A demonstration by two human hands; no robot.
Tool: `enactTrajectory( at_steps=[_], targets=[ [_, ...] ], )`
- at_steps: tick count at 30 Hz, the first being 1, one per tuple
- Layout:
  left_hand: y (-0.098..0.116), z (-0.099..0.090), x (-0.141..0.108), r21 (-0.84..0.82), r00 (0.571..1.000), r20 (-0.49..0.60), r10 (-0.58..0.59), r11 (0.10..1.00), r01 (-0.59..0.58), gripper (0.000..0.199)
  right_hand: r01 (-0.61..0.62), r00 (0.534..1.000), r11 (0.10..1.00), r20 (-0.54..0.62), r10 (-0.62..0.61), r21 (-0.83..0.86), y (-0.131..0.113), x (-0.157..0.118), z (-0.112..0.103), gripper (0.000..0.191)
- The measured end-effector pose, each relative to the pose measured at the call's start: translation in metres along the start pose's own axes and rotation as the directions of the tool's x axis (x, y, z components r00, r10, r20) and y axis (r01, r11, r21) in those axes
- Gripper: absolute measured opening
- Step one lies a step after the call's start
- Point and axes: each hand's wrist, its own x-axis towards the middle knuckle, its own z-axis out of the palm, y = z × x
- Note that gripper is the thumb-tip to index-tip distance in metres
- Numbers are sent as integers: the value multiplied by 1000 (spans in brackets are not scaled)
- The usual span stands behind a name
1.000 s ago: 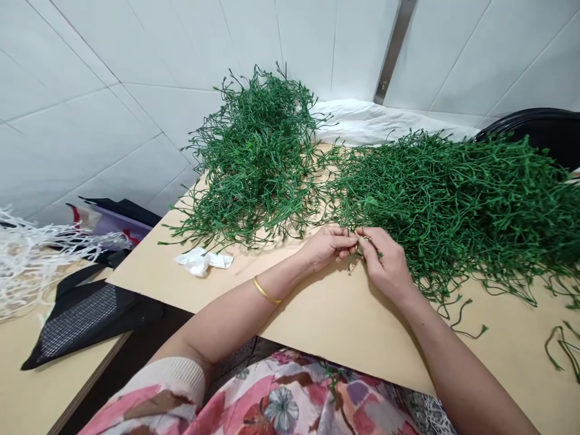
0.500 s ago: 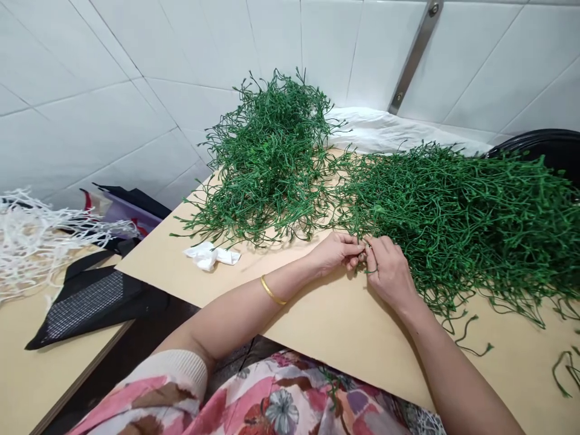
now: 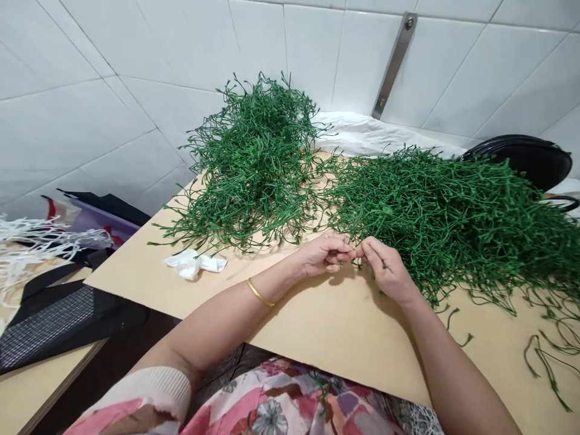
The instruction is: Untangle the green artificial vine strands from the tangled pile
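My left hand (image 3: 324,255), with a gold bangle on its wrist, is closed in a pinch over the table's near side. Its fingertips meet those of my right hand (image 3: 383,266), which is also pinched. Bits of a thin green artificial stem (image 3: 385,266) show at the right fingers; most of it is hidden by the hands. Just beyond and to the right lies a wide pile of green artificial stems (image 3: 435,205) with small tips. A second, taller heap of the same stems (image 3: 260,145) stands behind my left hand.
A crumpled white tissue (image 3: 194,264) lies left on the tan tabletop (image 3: 290,314). Loose stems (image 3: 548,362) are at the right. White strands (image 3: 40,235) and a black mesh bag (image 3: 54,320) occupy another table at left. A black round case (image 3: 521,158) stands by the tiled wall (image 3: 254,36).
The view has shifted slightly to the right. My two hands stay together at the fingertips, and the right hand has turned, its fingers now drawn into a tighter pinch.
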Motion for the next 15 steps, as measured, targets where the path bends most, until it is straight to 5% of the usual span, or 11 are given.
enactTrajectory(
  at_steps=[3,6,8,10,13,15],
  targets=[
    [3,-2,0,-92,998,-25,51,994,-53,17,-50,999,985,25,46,164,-7,-6,-11,28],
    [0,-5,4,-38,992,-68,109,993,-111,14,-26,1000,999,12,26,32,-22,-16,-24,24],
    [-3,-7,6,-4,984,-104,145,989,-146,15,-3,996,991,-86,-9,-133,-32,-21,-38,21],
    [-5,-9,8,-5,974,-139,176,984,-179,17,-47,948,958,-314,-46,-282,-37,-22,-57,20],
    [-6,-9,8,23,963,-159,215,976,-214,19,-255,795,807,-591,-139,-533,-29,-13,-95,23],
    [-6,-8,7,84,953,-177,244,969,-232,22,-374,852,571,-514,-100,-731,-17,-4,-118,33]
  ],
)
